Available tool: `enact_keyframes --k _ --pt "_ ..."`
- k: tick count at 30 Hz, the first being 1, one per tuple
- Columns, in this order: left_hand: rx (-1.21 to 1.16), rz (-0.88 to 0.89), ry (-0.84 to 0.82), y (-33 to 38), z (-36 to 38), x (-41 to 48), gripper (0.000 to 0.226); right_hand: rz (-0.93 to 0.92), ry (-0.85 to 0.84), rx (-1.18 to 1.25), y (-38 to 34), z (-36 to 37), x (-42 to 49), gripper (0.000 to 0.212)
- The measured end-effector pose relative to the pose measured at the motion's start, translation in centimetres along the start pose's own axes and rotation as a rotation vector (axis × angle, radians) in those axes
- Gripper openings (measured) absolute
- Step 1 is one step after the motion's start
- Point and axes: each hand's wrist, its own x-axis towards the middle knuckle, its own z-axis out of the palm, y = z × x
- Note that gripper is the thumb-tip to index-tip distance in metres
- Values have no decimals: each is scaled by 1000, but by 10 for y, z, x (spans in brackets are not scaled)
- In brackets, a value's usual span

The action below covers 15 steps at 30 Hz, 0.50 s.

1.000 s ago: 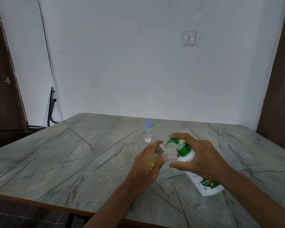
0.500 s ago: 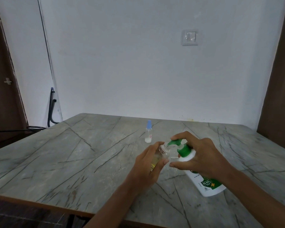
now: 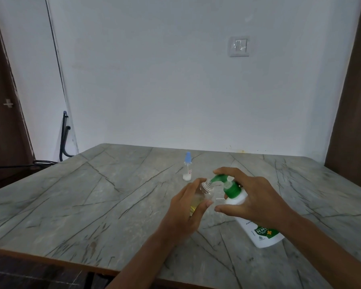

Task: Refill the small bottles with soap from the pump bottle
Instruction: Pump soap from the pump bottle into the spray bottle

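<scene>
My left hand [image 3: 186,213] grips a small clear bottle [image 3: 204,193] with yellowish liquid in it, its open threaded neck tilted to the right. My right hand [image 3: 250,199] holds the white pump bottle [image 3: 256,228] with the green pump head [image 3: 225,182]. The bottle leans left over the table, and the green spout touches the small bottle's mouth. My fingers rest on top of the pump. A second small bottle [image 3: 187,166] with a blue cap stands upright behind, untouched.
The grey marble-pattern table [image 3: 92,201] has its front edge close to me. A white wall with a switch plate [image 3: 239,46] is behind. Dark cables [image 3: 64,138] hang at the far left corner.
The pump head has risen slightly and my right fingers have lifted with it. Both bottles stay mouth to spout in the same place.
</scene>
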Motion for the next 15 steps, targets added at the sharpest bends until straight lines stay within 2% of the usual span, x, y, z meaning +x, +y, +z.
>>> enact_keyframes --k 15 --pt "34 -15 -16 -2 1 -2 42 28 12 38 -2 -1 1 67"
